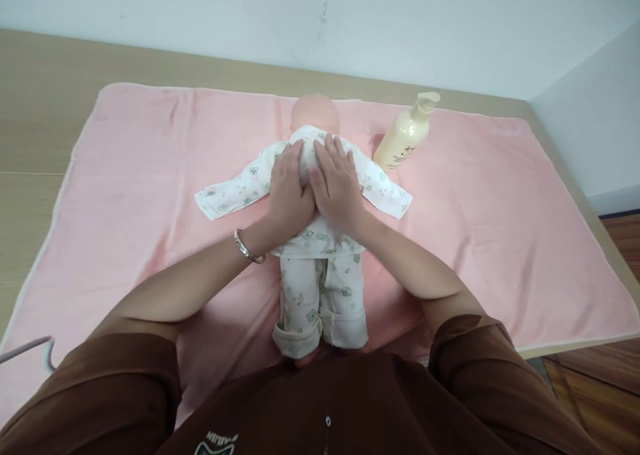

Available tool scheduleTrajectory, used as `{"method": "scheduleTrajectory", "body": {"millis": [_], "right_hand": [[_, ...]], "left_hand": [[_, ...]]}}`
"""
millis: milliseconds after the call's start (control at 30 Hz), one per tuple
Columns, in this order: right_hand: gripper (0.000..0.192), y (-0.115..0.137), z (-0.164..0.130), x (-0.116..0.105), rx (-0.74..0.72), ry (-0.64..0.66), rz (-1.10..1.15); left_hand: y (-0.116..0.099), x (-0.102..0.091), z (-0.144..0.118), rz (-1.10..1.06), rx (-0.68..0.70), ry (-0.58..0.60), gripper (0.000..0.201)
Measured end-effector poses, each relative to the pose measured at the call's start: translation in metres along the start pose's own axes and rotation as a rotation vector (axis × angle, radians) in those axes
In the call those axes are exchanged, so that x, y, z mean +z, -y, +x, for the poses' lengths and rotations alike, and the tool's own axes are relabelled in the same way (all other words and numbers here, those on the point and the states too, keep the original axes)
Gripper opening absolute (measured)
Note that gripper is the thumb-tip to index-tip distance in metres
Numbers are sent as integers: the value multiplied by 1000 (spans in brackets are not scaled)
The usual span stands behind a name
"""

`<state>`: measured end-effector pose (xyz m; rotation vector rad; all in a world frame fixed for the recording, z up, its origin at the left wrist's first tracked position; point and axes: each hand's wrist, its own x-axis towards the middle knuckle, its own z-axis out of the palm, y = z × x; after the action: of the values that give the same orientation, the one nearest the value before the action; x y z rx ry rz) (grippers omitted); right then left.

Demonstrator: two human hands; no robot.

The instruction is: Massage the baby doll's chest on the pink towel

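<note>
— Where is the doll [320, 241]?

— It lies on the pink towel [150, 161], in the middle. Its head is far from the person and its feet are close to the person's tummy. It wears a white suit with little green prints. The sleeves stick out to each side.

— What do the hands do?

— Both hands lie flat on the doll's body. The left hand [289, 191] is spread out on the left part, fingers pointing to the head. The right hand [337, 185] is spread out next to it. The two hands touch each other at the thumbs. They press on the cloth and do not grab anything.

— Is there something on the left arm?

— Yes, a silver bracelet [247, 247] sits on the wrist.

— What else is there?

— A cream bottle [404, 138] with a pump top lies near the doll's right sleeve. The towel covers a wooden table [40, 108], right by a white wall.
</note>
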<state>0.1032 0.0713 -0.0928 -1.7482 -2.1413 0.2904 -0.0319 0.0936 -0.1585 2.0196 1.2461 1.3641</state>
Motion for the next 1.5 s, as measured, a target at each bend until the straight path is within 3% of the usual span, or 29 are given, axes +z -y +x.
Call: {"method": "scheduleTrajectory", "body": {"millis": [133,267,333,433,533,600,767,867,1000,1133,1200,1300,1400,1500], "right_hand": [[61,-14,14,-3,50,53,-35],[69,-4,-7,0,11,42,-89],[66,1,-16,0,-29,18,-104],[60,-4,-8,-5,-57,60,-74],[62,-21,18,-13,38,144,-6],[66,-28,30,-14,111,154,-4],[63,-11,7,-5,57,58,-89],[61,0,-6,-5,15,65,-107],[59,-16,16,-11,46,110,-23],[59,-28,29,-11,85,120,-4],[60,-20,19,-8,48,101,-39],[60,-3,0,-6,-36,89,-83],[59,-1,1,-9,-66,124,-71],[60,-18,21,-13,33,147,-18]], "left_hand": [[36,-7,21,-28,-49,-24,60],[58,-10,41,81,-122,45,45],[49,-10,41,173,-105,87,49],[18,-8,27,270,-80,132,57],[-14,-7,9,334,-50,155,59],[-23,-8,5,363,-37,186,58],[-2,-15,33,357,-83,263,52],[9,-16,42,354,-97,265,49],[-9,-10,20,371,-59,217,57],[-29,-8,2,380,-19,243,59],[-23,-12,9,357,-13,267,59],[3,-18,32,316,-11,326,60],[22,-20,44,308,-15,283,60],[11,-16,32,365,-8,223,60]]}}
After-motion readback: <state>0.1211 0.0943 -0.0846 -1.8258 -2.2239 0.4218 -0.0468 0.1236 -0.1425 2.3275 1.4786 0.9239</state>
